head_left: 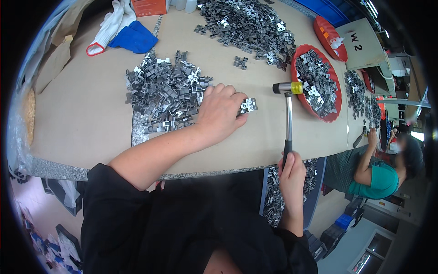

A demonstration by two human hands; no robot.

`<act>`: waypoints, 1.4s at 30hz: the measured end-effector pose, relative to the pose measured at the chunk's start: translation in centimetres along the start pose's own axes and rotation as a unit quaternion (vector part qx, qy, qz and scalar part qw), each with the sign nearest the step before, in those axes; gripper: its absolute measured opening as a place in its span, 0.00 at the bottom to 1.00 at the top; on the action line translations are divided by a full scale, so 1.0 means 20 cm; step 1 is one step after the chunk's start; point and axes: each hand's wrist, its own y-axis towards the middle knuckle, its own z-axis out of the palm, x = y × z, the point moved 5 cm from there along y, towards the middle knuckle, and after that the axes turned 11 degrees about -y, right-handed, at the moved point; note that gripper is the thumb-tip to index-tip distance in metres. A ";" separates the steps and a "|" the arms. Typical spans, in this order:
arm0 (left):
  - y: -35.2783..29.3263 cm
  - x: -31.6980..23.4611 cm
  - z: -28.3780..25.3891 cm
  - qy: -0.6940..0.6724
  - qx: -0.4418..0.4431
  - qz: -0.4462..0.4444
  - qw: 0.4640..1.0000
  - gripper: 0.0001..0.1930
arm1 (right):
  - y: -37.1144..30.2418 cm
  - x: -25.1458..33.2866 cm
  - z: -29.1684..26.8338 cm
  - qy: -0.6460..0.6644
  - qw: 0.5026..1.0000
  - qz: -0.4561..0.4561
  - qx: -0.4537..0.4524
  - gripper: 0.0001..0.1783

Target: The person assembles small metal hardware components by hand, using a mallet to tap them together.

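Observation:
My left hand (222,112) is closed on a small bent metal bracket (248,105), which sticks out past the fingertips to the right, close to the tabletop. Right beside that hand lies a loose heap of similar metal brackets (166,89). My right hand (292,171) grips the black handle of a small hammer (289,121) at the table's front edge. The hammer stands with its head up and away from me; one end of the head is dark, the other yellow. An oval red basket (338,98) filled with metal brackets is just right of the hammer head.
A larger bracket pile (251,27) covers the far side. White gloves (109,27) and a blue cloth (134,37) lie far left. Another red basket (323,32) stands far right. Below the table edge is a bin of brackets (273,201). A person in green (383,180) works at right.

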 end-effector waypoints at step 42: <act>0.01 0.01 0.01 -0.005 -0.020 -0.010 1.000 0.15 | -0.13 0.04 0.04 -0.087 0.989 -0.079 -0.084 0.12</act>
